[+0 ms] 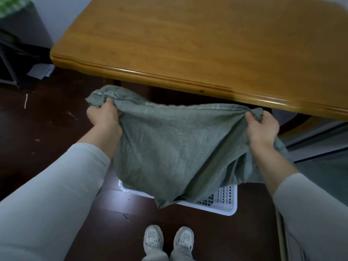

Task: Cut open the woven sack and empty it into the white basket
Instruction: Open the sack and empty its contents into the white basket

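A grey-green woven sack (175, 147) hangs in the air over the floor, held up by its stitched edge. My left hand (103, 115) grips the sack's left corner and my right hand (261, 127) grips its right corner. The sack's lower end droops onto the white basket (227, 204), a perforated plastic basket on the dark floor. The sack covers most of the basket, so I cannot see what lies inside it.
A wooden table (207, 44) stands just beyond the sack, its front edge close to my hands. My two shoes (169, 240) stand on the dark floor below the basket. Dark furniture and papers (40, 71) lie at the far left.
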Demonstrator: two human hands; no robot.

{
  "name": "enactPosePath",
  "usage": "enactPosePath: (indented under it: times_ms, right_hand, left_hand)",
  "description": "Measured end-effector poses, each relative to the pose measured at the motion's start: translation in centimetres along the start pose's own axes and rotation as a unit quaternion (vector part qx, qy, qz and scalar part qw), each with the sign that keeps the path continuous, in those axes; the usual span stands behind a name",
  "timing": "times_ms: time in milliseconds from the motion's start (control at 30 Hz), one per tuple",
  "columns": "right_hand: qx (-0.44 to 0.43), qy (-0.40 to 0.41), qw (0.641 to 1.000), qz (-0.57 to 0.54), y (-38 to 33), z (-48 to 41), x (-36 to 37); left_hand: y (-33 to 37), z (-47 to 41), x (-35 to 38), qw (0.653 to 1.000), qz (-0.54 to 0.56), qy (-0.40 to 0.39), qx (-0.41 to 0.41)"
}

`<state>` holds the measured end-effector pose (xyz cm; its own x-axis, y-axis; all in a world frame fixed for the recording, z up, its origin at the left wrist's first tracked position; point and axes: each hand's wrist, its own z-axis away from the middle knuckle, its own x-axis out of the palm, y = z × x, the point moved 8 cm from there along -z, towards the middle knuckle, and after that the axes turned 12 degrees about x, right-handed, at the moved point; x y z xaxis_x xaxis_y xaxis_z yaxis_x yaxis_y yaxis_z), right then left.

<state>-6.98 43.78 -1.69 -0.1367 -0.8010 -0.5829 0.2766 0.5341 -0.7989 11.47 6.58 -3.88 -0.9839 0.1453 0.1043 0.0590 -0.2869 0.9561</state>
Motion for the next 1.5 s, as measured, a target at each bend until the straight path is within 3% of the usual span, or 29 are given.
enactPosePath:
  times_ms: [200, 300, 467, 600, 800, 900, 1067, 1133, 1267, 1367, 1500]
  right_hand:
    - [-0.01, -0.008, 1.0, 0.023, -0.3, 0.2, 0.0]
    - [-0.029, 0.03, 0.999, 0.0, -0.4, 0.1, -0.8]
    - [-0.012, 0.006, 1.0, 0.012, -0.7, 0.0, -0.8]
    - [-0.052, 0.037, 0.998, 0.002, -1.9, 0.1, -1.3]
    - [-0.037, 0.059, 0.998, 0.001, -2.7, 0.4, -1.2]
    - [-0.018, 0.074, 0.996, 0.051, -2.7, 0.5, -1.1]
    - [-0.044, 0.088, 0.994, -0.035, -3.7, -0.5, -1.8]
    - [-0.047, 0.089, 0.995, -0.012, -3.9, -0.5, -1.7]
    - [-0.048, 0.071, 0.996, -0.02, -5.2, -1.2, -2.2]
    - [-0.052, 0.042, 0.997, 0.043, -4.2, 0.6, -0.8]
    - [-0.028, -0.15, 0.987, 0.055, -2.3, 4.0, 4.1]
  left_hand:
    - [-0.4, 0.6, -0.6, 1.0, -0.017, 0.002, -0.02]
    - [0.6, 0.5, 0.0, 1.0, 0.018, -0.008, -0.002]
    - [1.2, 1.2, 0.9, 0.999, 0.028, -0.019, -0.005]
    - [2.4, 0.9, 1.5, 0.997, 0.077, -0.012, 0.016]
    - [2.6, 1.1, 2.1, 0.998, 0.049, -0.023, 0.02]
    - [2.6, 0.9, 2.2, 0.999, 0.029, -0.03, 0.025]
    - [4.5, 0.6, 3.1, 0.997, 0.054, -0.04, 0.041]
    - [4.6, 0.8, 3.2, 0.996, 0.049, -0.048, 0.048]
    - [5.6, 1.3, 3.8, 0.994, 0.043, -0.082, 0.065]
    - [4.8, 2.4, 4.4, 0.992, 0.029, -0.108, 0.054]
    - [-1.1, 4.7, 4.0, 0.98, -0.086, -0.172, -0.048]
